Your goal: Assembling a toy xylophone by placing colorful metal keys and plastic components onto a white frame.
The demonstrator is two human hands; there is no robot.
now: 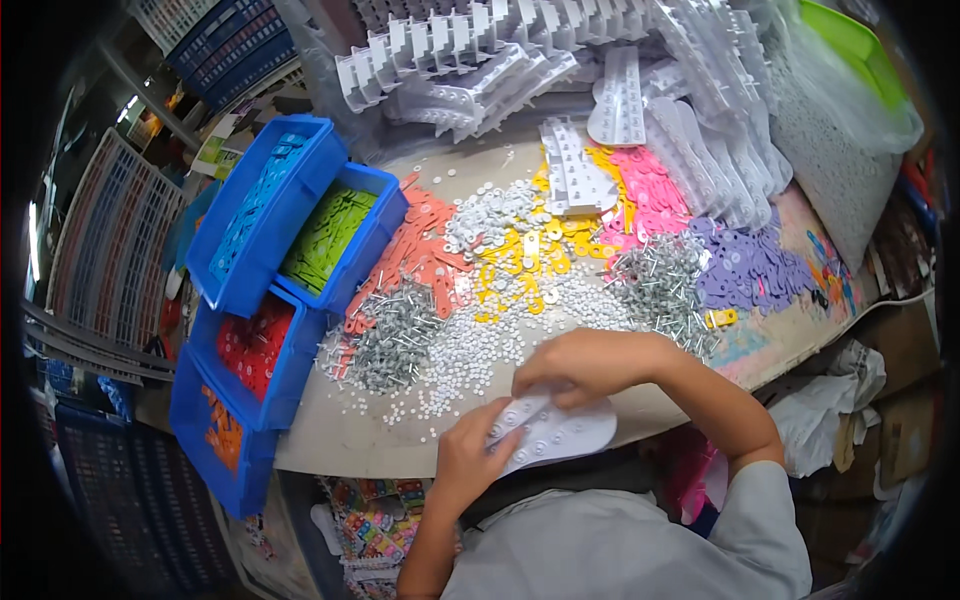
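Observation:
At the table's near edge I hold a white plastic panel (588, 432) with rounded ends and rows of small round raised fittings. My left hand (464, 455) is closed on its left end, the thumb lying over the top face. Over the panel's upper side arches my right hand (592, 362), fingers bent down and closed against the surface. Whatever its fingertips may pinch is hidden beneath them. Just beyond the hands spread small white round pieces (455, 365), with grey metal pins (393, 335) heaped to the left and more metal pins (655, 285) to the right.
Coral tabs (418, 228), yellow tabs (515, 270), pink tabs (650, 195) and purple tabs (750, 268) lie in piles. Blue bins (278, 245) of coloured pieces stand at the left. White panels (690, 130) are stacked at the back, beside a plastic bag (835, 165).

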